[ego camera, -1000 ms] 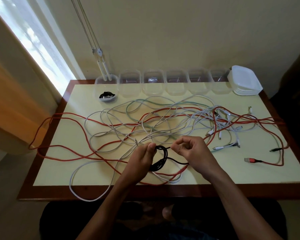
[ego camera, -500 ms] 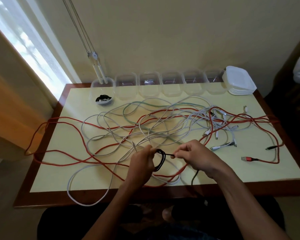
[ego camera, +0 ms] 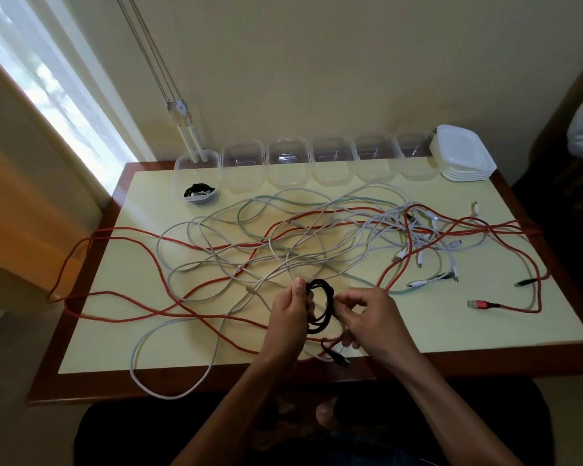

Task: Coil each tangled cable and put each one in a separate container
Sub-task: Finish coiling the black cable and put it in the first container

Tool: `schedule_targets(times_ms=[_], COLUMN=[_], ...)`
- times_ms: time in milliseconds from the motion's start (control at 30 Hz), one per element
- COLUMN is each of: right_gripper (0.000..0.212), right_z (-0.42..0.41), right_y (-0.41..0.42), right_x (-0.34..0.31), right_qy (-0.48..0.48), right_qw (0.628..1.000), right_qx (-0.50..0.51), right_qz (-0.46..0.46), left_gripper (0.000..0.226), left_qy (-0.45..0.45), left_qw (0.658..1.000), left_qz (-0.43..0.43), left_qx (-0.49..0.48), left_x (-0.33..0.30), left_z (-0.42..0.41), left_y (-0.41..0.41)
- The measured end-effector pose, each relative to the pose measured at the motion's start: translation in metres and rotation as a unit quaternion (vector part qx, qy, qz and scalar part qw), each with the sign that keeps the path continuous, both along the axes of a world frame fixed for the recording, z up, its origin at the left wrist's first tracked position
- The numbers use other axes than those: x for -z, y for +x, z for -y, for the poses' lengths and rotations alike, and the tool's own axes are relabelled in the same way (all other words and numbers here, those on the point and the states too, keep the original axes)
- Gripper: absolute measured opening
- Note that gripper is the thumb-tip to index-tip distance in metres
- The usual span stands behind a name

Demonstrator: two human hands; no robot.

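Observation:
A black cable [ego camera: 321, 306] is wound into a small coil above the table's front edge. My left hand [ego camera: 288, 314] grips the coil's left side. My right hand [ego camera: 371, 319] pinches its right side, and the cable's loose end with a plug [ego camera: 337, 357] hangs below that hand. A tangle of red cables [ego camera: 196, 307], white cables [ego camera: 216, 260] and a pale green cable [ego camera: 249, 210] spreads over the cream table [ego camera: 485, 327]. Several clear containers [ego camera: 288, 161] line the back edge. The leftmost container [ego camera: 196, 183] holds a coiled black cable.
A stack of white lids [ego camera: 463, 153] sits at the back right corner. Red cable loops hang over the table's left and right edges, and a white loop hangs over the front. A window is on the left, with blind cords [ego camera: 182, 119] reaching the leftmost container.
The black coil has gained a turn and is thicker. My right hand has moved in against the coil, and the loose tail is shorter, its plug now hanging below that hand.

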State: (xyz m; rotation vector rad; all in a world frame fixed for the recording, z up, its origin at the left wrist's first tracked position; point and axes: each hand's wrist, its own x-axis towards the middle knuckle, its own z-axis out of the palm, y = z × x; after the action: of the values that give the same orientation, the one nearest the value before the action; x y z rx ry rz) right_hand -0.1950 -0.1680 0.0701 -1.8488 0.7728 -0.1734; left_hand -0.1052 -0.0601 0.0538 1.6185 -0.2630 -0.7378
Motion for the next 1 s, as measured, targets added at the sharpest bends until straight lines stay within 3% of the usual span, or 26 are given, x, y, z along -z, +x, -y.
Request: schedule_targets(times_ms=[100, 200, 333, 400, 533, 600, 733, 833, 900, 933, 1000], right_gripper=[0.018, 0.024, 0.026, 0.033, 0.024, 0.024, 0.046, 0.036, 0.034, 0.035, 0.035], right_z=[-0.001, -0.003, -0.004, -0.003, -0.009, -0.011, -0.008, -0.007, -0.008, -0.01, -0.012], right_y=[0.002, 0.003, 0.002, 0.001, 0.003, 0.006, 0.01, 0.013, 0.014, 0.014, 0.016], right_x=[-0.006, -0.011, -0.014, -0.012, -0.008, -0.012, -0.018, -0.015, -0.013, -0.013, -0.012], right_qy=[0.044, 0.166, 0.386, 0.451, 0.342, 0.354, 0.511, 0.582, 0.577, 0.548, 0.41], right_qw=[0.999, 0.984, 0.916, 0.884, 0.938, 0.933, 0.854, 0.807, 0.812, 0.833, 0.909], right_qx=[0.02, 0.051, 0.086, 0.093, 0.063, 0.072, 0.091, 0.092, 0.078, 0.07, 0.072], right_qz=[0.012, 0.038, 0.072, 0.078, 0.005, 0.002, 0.018, 0.027, 0.037, 0.034, 0.01], left_gripper=[0.041, 0.042, 0.042, 0.04, 0.036, 0.038, 0.047, 0.046, 0.038, 0.035, 0.033], left_qy=[0.011, 0.013, 0.056, 0.103, 0.127, 0.09, 0.011, -0.014, -0.009, 0.001, 0.031], left_qw=[0.999, 0.996, 0.984, 0.97, 0.958, 0.968, 0.976, 0.974, 0.973, 0.968, 0.949], left_qz=[0.041, 0.079, 0.17, 0.221, 0.255, 0.233, 0.216, 0.224, 0.231, 0.25, 0.314], left_qx=[0.022, 0.034, 0.005, -0.007, 0.009, 0.012, 0.024, 0.022, 0.01, 0.001, -0.025], left_x=[-0.002, 0.0, 0.005, 0.008, 0.014, 0.017, 0.025, 0.028, 0.025, 0.023, 0.02], left_z=[0.0, 0.002, 0.005, 0.004, 0.002, 0.003, 0.001, -0.001, -0.001, -0.001, -0.002], left_y=[-0.001, -0.003, -0.006, -0.005, -0.005, -0.006, 0.002, 0.005, 0.004, 0.004, 0.007])
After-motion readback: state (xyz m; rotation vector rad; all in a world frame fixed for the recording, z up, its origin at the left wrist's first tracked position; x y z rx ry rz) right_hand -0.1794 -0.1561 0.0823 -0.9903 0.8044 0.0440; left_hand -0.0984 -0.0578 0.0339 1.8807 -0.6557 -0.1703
